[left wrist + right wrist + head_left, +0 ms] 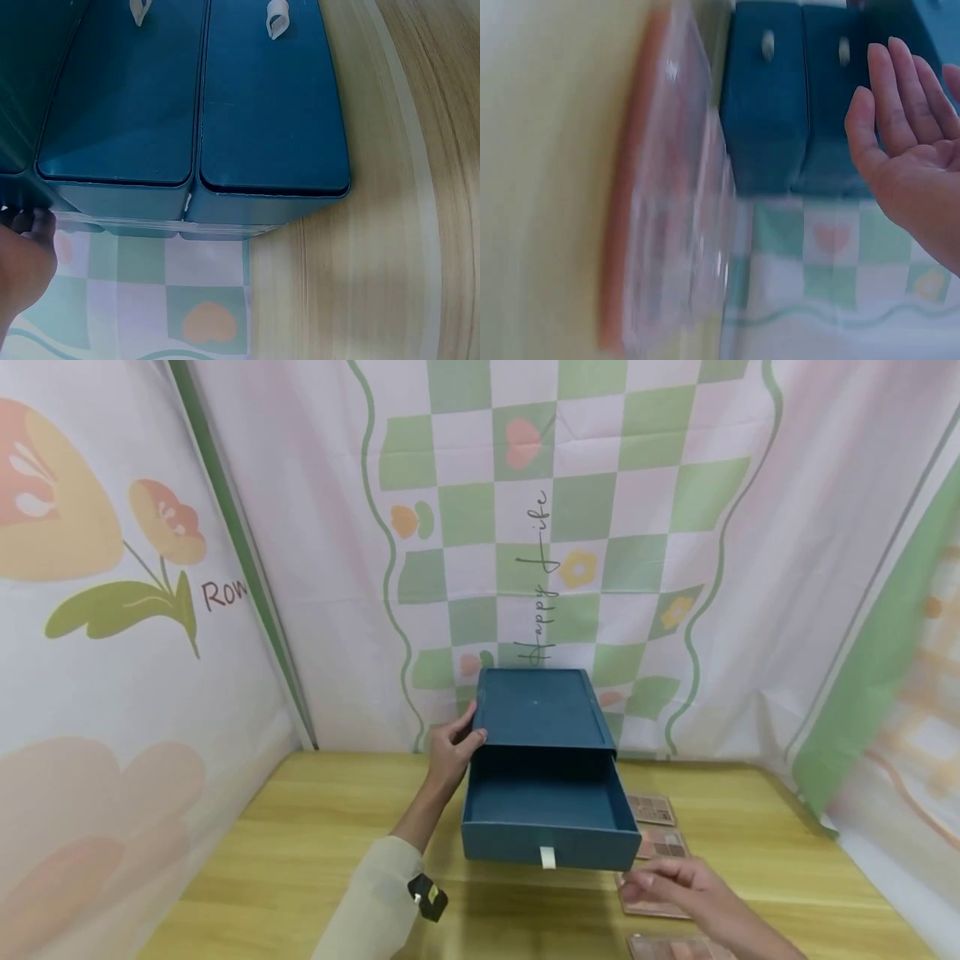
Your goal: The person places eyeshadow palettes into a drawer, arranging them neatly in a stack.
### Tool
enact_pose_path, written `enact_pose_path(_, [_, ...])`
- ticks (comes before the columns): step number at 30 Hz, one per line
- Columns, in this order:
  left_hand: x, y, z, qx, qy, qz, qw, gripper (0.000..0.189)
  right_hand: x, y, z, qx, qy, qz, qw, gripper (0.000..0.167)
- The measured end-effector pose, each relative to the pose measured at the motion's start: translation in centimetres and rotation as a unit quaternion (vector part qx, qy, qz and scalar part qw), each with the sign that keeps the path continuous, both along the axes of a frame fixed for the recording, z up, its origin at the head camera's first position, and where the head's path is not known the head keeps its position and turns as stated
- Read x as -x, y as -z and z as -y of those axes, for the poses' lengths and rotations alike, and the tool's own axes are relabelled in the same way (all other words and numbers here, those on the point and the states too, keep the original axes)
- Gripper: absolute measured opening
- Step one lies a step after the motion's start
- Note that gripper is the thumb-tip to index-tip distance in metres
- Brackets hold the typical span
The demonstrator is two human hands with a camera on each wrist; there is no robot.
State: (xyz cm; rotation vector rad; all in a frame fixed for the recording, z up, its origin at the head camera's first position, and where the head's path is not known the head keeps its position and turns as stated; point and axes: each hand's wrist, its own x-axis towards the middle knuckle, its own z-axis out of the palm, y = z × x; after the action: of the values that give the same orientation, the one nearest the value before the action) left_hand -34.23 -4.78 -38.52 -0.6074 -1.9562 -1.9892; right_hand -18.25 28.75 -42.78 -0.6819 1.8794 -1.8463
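A dark blue drawer cabinet (536,710) stands on the table with its top drawer (551,843) pulled out. A white pull tab hangs from the drawer's front, and its inner floor shows. My left hand (447,760) rests against the cabinet's left side, thumb at the upper front corner; in the left wrist view only part of this hand (26,262) shows. Right of the drawer, my right hand (690,893) hovers over a makeup palette (652,906). In the right wrist view that hand (915,150) has its fingers extended, holding nothing.
More palettes lie in a column along the cabinet's right side, including one at the back (652,810) and one at the front edge (678,947). Two closed lower drawers (274,97) show in the left wrist view. A patterned curtain (465,460) hangs behind the wooden table (315,827).
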Motion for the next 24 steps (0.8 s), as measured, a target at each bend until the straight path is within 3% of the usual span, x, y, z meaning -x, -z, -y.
enact_pose_path(4, [0.1,0.0,0.0,0.001,-0.006,-0.003,1.0000,0.056,1.7,-0.2,-2.4,-0.031,0.036,-0.077,0.9959,0.048])
enact_pose_path(10, [0.1,0.2,0.0,0.003,-0.013,-0.005,0.9999,0.056,4.1,0.0,-5.2,-0.110,0.111,-0.094,0.9831,0.041])
enact_pose_path(13, [0.2,0.2,-0.1,0.001,-0.008,-0.006,1.0000,0.056,5.2,0.2,-6.2,-0.171,0.158,-0.113,0.9660,0.033])
enact_pose_path(18, [0.1,0.2,0.0,-0.002,-0.003,-0.004,1.0000,0.057,7.2,0.6,-7.2,-0.247,0.228,-0.138,0.9316,0.044])
enact_pose_path(24, [0.1,0.1,0.1,0.002,0.001,0.004,1.0000,0.057,9.9,1.6,-8.1,-0.316,0.288,-0.184,0.8847,0.043])
